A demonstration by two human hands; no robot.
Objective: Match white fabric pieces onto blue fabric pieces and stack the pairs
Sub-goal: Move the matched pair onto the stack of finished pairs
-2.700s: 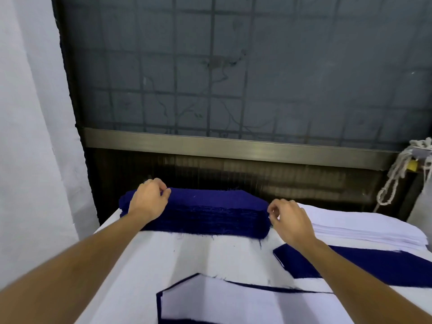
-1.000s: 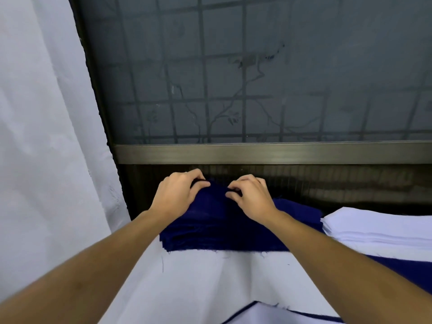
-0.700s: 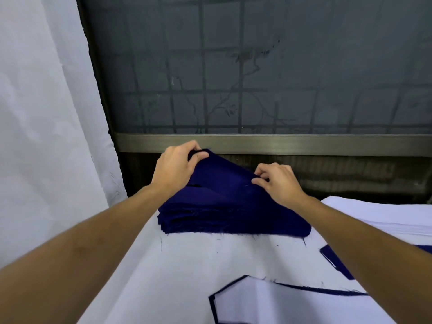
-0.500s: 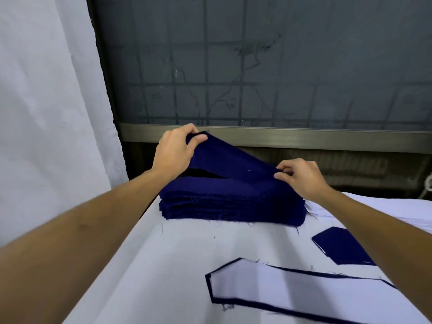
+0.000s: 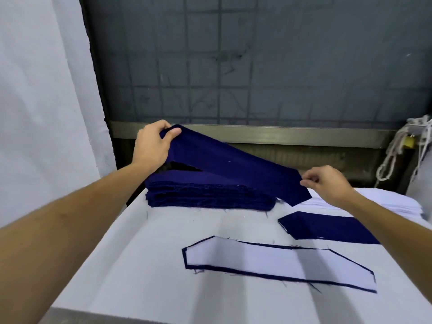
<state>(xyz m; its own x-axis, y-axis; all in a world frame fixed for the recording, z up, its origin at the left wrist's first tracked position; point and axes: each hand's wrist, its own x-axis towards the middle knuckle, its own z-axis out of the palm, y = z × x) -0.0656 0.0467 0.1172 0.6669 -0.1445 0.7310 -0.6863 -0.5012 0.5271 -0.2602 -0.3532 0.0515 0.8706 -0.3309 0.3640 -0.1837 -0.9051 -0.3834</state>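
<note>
I see left hand (image 5: 152, 148) fingers clamped on one end of a blue piece (image 5: 233, 167), lifted above the blue stack (image 5: 205, 195) | right hand (image 5: 327, 183) pinches its other tip, just right of the stack | white-on-blue pair (image 5: 268, 263) in front of the stack | white stack (image 5: 385, 202) right of it

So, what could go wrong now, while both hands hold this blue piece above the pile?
The right hand only pinches the edge of the lifted blue piece; it may slip.
Loose threads on the blue stack might catch and drag layers askew.
The piece's low tip hangs near the white stack and could disturb it.
</note>
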